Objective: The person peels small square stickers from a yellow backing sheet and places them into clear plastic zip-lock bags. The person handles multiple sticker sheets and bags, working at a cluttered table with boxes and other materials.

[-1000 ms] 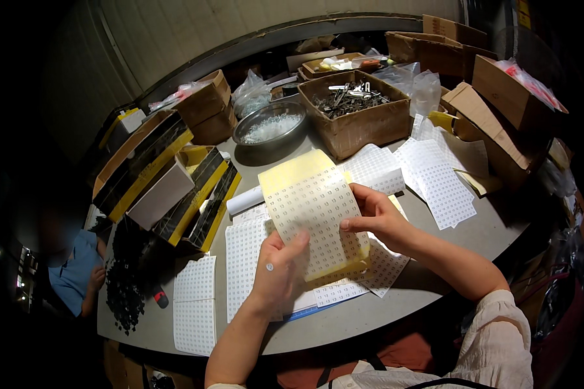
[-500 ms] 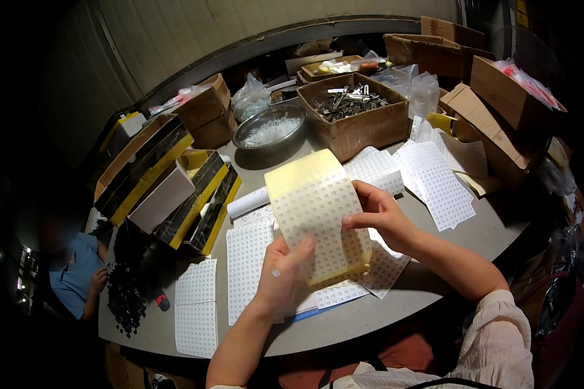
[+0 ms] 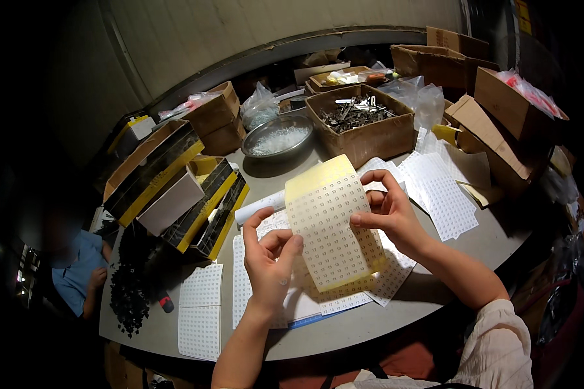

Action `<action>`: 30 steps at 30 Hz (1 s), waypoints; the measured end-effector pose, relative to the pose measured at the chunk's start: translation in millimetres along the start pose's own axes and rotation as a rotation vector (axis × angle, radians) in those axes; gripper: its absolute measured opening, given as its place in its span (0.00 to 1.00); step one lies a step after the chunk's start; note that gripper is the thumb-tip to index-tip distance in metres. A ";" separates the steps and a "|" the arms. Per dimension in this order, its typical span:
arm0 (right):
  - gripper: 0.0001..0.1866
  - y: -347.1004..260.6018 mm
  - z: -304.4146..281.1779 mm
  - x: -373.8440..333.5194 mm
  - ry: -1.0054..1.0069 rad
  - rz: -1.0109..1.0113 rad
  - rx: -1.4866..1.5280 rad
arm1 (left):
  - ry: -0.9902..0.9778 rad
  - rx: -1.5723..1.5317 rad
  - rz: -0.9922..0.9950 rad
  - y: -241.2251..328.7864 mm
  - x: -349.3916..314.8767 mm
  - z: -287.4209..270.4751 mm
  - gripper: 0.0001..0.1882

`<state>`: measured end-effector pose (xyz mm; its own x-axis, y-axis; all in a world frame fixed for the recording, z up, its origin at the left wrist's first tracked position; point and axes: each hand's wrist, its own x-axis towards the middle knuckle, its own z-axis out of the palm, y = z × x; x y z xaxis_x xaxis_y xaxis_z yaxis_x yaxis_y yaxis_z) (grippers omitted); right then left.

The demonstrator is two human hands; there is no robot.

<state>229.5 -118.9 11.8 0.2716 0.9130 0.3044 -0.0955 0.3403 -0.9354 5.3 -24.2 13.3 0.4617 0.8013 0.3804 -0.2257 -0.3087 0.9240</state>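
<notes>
A long yellowish-backed sheet of small printed labels (image 3: 331,227) is held up over the table, its far end curving away. At its right edge, my right hand (image 3: 396,217) grips it with the thumb in front and the fingers behind. Beside the left edge, my left hand (image 3: 266,259) has its index finger and thumb spread, the thumb tip close to the sheet; whether it touches I cannot tell. A small pale round spot shows at the base of that thumb. Beneath lie white label sheets (image 3: 240,279) and a white paper roll (image 3: 259,206).
Left stand black-and-yellow boxes (image 3: 175,201), a pile of small black pieces (image 3: 130,292) and two label sheets (image 3: 200,311). Behind are a metal bowl (image 3: 278,137) of clear bits and a carton (image 3: 363,139) of metal parts. More label sheets (image 3: 438,188) lie right. Another person (image 3: 78,272) is far left.
My left hand has come off the face of the label sheet to its left edge, its index finger lifting outward. The right hand keeps its grip. The whole view has shifted slightly.
</notes>
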 end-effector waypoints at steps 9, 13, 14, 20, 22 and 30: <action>0.17 5.2 -0.2 -4.0 -0.005 -0.147 -0.176 | -0.059 0.094 0.052 -11.3 -6.8 -1.8 0.18; 0.12 10.8 6.7 -7.0 -0.038 -0.316 -0.336 | -0.035 0.173 0.135 -14.5 -7.4 0.8 0.15; 0.13 10.8 7.6 -7.6 -0.040 -0.357 -0.390 | -0.030 0.202 0.174 -15.8 -6.7 1.1 0.16; 0.32 1.6 12.5 -12.6 -0.071 -0.505 -0.706 | -0.022 0.525 0.407 -8.4 -4.5 1.9 0.24; 0.32 7.7 13.0 -12.4 -0.024 -0.622 -0.852 | 0.002 0.600 0.429 -11.1 -5.7 1.9 0.27; 0.31 6.8 11.1 -7.2 0.063 -0.914 -1.156 | 0.090 0.892 0.661 -3.9 -5.0 1.1 0.29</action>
<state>216.2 -120.6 5.2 -0.1405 0.4636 0.8749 0.9201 0.3875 -0.0576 4.8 -27.5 7.9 0.4062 0.3663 0.8371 0.3099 -0.9171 0.2509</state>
